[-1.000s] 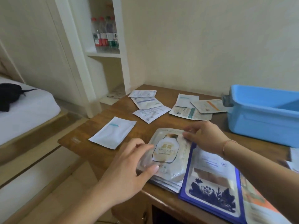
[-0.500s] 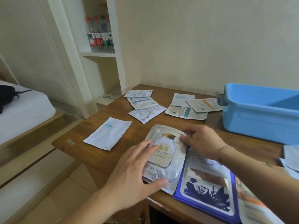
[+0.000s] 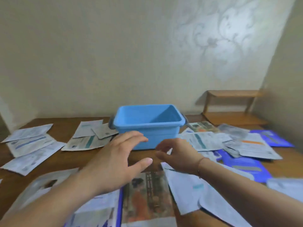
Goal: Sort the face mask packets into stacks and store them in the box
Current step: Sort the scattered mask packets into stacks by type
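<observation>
While both hands are hovering over the wooden table, the left hand is spreading its fingers wide, gripping nothing; the right hand is curling loosely, seemingly empty. Face mask packets are lying scattered around the blue box.

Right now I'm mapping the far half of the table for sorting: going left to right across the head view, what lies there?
White packets fanned at the left edge → overlapping white and teal packets → blue box, open → jumbled white packets → dark blue packet at the far right.
</observation>
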